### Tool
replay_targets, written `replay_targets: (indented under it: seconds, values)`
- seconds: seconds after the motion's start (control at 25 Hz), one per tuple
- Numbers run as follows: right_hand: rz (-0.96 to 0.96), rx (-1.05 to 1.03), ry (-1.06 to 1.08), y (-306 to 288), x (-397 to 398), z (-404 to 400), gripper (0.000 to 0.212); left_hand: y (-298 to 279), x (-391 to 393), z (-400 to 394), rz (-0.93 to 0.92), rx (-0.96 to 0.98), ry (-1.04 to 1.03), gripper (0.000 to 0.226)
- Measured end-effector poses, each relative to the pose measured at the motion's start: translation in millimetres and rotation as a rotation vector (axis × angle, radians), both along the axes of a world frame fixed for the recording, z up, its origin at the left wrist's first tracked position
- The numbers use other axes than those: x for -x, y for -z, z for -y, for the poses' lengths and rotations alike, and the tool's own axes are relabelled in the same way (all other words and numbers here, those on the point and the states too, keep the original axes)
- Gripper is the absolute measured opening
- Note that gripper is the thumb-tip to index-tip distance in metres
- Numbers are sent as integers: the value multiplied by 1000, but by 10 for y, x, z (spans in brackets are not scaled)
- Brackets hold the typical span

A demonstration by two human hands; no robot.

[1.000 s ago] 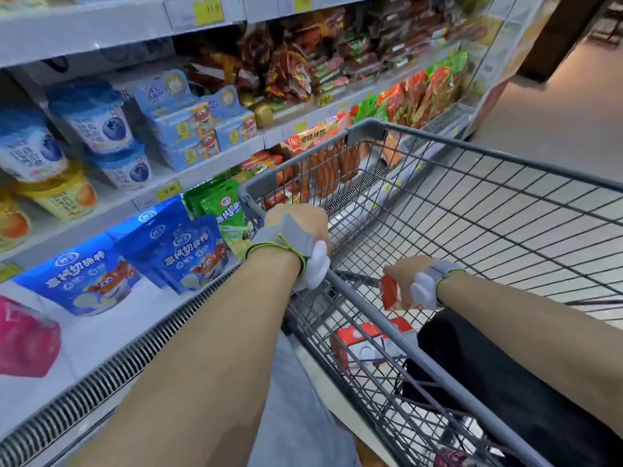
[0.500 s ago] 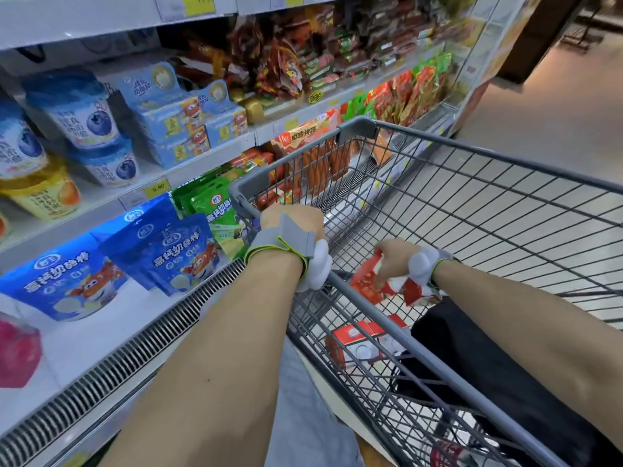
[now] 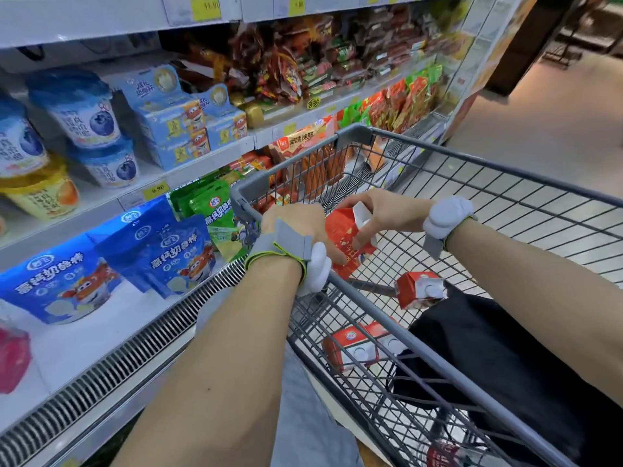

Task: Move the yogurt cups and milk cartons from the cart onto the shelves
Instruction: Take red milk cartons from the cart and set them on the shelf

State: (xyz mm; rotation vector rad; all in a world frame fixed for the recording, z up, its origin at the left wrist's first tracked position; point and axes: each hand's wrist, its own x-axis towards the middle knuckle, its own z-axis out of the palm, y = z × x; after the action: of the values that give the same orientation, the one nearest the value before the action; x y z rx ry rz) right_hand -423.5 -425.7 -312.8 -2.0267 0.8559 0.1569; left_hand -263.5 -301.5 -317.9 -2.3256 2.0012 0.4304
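Observation:
The grey wire cart (image 3: 478,157) stands along the chilled shelves. Just above its near left corner my right hand (image 3: 384,210) holds a red milk carton (image 3: 338,227), tilted, with its white gable top under my fingers. My left hand (image 3: 291,219) grips the cart's rim right beside that carton. One more red carton (image 3: 418,289) sits higher in the cart against a black bag, and two others (image 3: 350,345) lie on the cart floor. Blue yogurt cups (image 3: 81,112) and a yellow one (image 3: 40,193) stand on the middle shelf at the left.
A black bag (image 3: 499,365) fills the cart's near right part. Blue cheese-stick pouches (image 3: 168,254) and green pouches (image 3: 215,217) lean on the lowest shelf, behind a vent grille (image 3: 141,345). Sausage packs fill the shelves further along. Open floor lies to the right.
My right hand has lifted a red carton out of the cart and carried it up and left, close to my left hand. My left hand has stayed on the rim.

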Motion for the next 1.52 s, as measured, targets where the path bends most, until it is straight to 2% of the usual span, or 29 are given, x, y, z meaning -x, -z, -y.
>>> replay_targets:
  seconds: [0.08, 0.2, 0.32, 0.4, 0.48, 0.56, 0.64, 0.72, 0.76, 0.84, 0.92, 1.04, 1.08, 1.12, 1.16, 1.24, 1.32, 1.4, 1.52]
  values:
    - [53, -105, 2, -48, -24, -8, 63, -66, 4, -17, -60, 23, -27, 68]
    - [85, -230, -32, -18, -57, 0, 63, -117, 18, -33, -75, 45, -65, 61]
    - [29, -295, -41, 4, 5, 84, 59, -115, 24, -43, -49, 50, -93, 57]
    - [-171, -136, -99, 106, 83, 194, 59, -120, 4, -49, -49, 43, -94, 56]
    - [-485, 133, -163, 242, 186, 254, 70, -116, 9, -41, -54, 29, -85, 56]
    - [-717, 329, -148, 514, 328, 267, 74, -121, 15, -34, -53, 11, -79, 56]
    - [-847, 441, -104, 832, 538, 340, 64, -132, 13, -22, -53, -8, -76, 55]
    - [-933, 483, -86, 1098, 749, 419, 37, -126, 15, -15, -53, -22, -77, 55]
    - [-939, 443, -68, 1172, 831, 445, 24, -119, 16, -11, -53, -20, -78, 56]
    - [-943, 382, -58, 1233, 875, 413, 19, -105, 13, -6, -45, -21, -78, 59]
    - [-983, 391, -119, 1309, 891, 351, 35, -100, 14, 11, -38, -25, -80, 60]
    - [-1088, 544, -253, 1378, 913, 248, 46, -105, 23, 15, -31, -30, -84, 61]
    - [-1091, 596, -268, 1421, 953, 250, 42, -107, 23, 15, -32, -28, -86, 61]
    - [-1080, 613, -279, 1445, 920, 265, 25, -110, 21, 13, -34, -29, -91, 61]
    - [-1007, 638, -269, 1464, 891, 264, 19, -117, 18, 13, -37, -37, -94, 60]
    - [-1022, 632, -227, 1444, 880, 313, 29, -131, 15, 29, -44, -63, -106, 58]
    - [-1031, 602, -201, 1516, 910, 404, 14, -140, 23, 34, -50, -69, -117, 59]
    - [-1029, 586, -207, 1599, 930, 500, 46, -127, 23, 33, -50, -57, -122, 59]
    - [-1025, 580, -180, 1581, 915, 500, 48, -117, 30, 22, -44, -26, -139, 58]
